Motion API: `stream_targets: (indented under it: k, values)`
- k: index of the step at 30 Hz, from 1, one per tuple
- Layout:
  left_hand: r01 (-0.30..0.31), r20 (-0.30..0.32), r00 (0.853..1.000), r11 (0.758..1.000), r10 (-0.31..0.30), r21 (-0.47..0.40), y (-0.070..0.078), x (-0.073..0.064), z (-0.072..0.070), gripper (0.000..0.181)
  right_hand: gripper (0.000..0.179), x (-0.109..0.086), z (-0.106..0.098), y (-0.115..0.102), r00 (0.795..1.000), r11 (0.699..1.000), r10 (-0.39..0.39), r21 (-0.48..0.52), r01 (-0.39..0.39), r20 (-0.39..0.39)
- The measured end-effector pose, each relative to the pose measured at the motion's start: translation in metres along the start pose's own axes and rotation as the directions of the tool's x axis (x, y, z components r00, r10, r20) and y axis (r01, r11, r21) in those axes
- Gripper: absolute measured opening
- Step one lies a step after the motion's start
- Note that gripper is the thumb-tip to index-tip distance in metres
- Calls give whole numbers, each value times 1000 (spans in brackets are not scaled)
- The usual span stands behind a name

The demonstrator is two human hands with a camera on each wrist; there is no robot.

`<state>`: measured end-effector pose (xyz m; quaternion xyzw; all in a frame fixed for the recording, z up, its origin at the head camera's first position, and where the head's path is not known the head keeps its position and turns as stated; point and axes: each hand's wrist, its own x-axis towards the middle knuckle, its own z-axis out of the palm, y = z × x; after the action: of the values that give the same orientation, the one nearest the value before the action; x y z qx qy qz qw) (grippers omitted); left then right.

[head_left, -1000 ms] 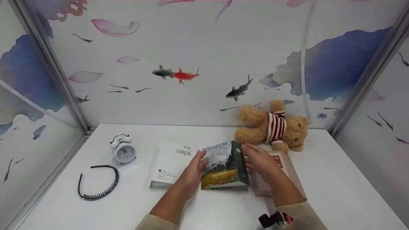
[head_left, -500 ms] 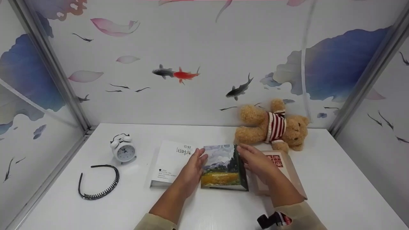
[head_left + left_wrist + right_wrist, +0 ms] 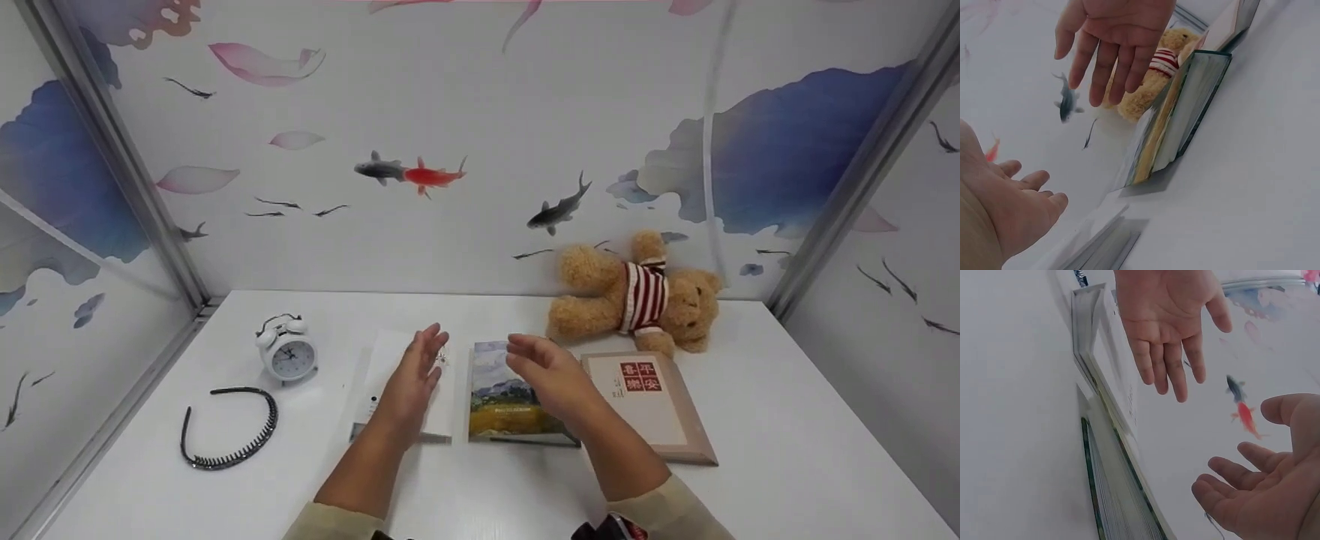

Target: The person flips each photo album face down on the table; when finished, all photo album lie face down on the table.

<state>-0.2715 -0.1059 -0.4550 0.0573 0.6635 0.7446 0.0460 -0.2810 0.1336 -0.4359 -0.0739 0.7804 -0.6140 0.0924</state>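
My left hand (image 3: 409, 386) hovers over the white book (image 3: 384, 358), fingers relaxed and holding nothing. Above the right part of the photo album (image 3: 491, 409), my right hand (image 3: 551, 379) is likewise loose and bare of any object. The album has a painted landscape cover and lies flat between the white book and a beige book (image 3: 637, 416) with red characters. Its page edges (image 3: 1185, 112) show in the left wrist view. In the right wrist view both palms face each other, the right hand (image 3: 1266, 484) low and the left hand (image 3: 1165, 326) above.
A teddy bear (image 3: 645, 296) in a striped shirt lies on its side against the back wall, behind the beige book. At the left of the white table (image 3: 300, 480) stand a white alarm clock (image 3: 291, 356) and a black toothed headband (image 3: 262, 442).
Both hands have let go of the photo album and risen off it, moving left. The album, tilted a second ago, now lies flat on the table.
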Motion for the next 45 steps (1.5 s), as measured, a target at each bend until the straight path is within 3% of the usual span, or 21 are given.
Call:
stream_targets:
  k: [5, 10, 14, 18, 24, 30, 37, 45]
  values:
    - [-36, -50, 998, 999, 35, -28, 7, -7, -32, 69, 51, 10, 28, -3, 997, 999, -44, 34, 42, 63]
    - [-96, -103, 991, 994, 91, -44, 16, -18, -69, 67, 51, 19, 54, -6, 995, 995, -68, 75, 62, 77]
    - [-62, -144, 988, 998, 58, -24, 20, -27, -93, 67, 49, 24, 71, -11, 997, 996, -43, 81, 38, 67]
    - [-7, -149, 989, 1000, 8, 5, 16, -31, -107, 68, 49, 29, 86, -14, 998, 994, -35, 101, 29, 56]
    - [26, -121, 992, 999, -24, 20, 5, -30, -110, 71, 49, 32, 100, -7, 1000, 997, 3, 82, -4, 15]
    - [79, -105, 992, 996, -76, 30, -3, -29, -107, 74, 54, 34, 102, 9, 999, 997, 36, 73, -36, 6]
    - [161, -124, 980, 986, -154, 45, -12, -28, -105, 75, 57, 30, 102, 18, 998, 997, 44, 55, -46, 37]
    - [164, -143, 977, 985, -156, 46, -10, -26, -103, 74, 62, 28, 103, 17, 998, 999, 47, 10, -47, 47]
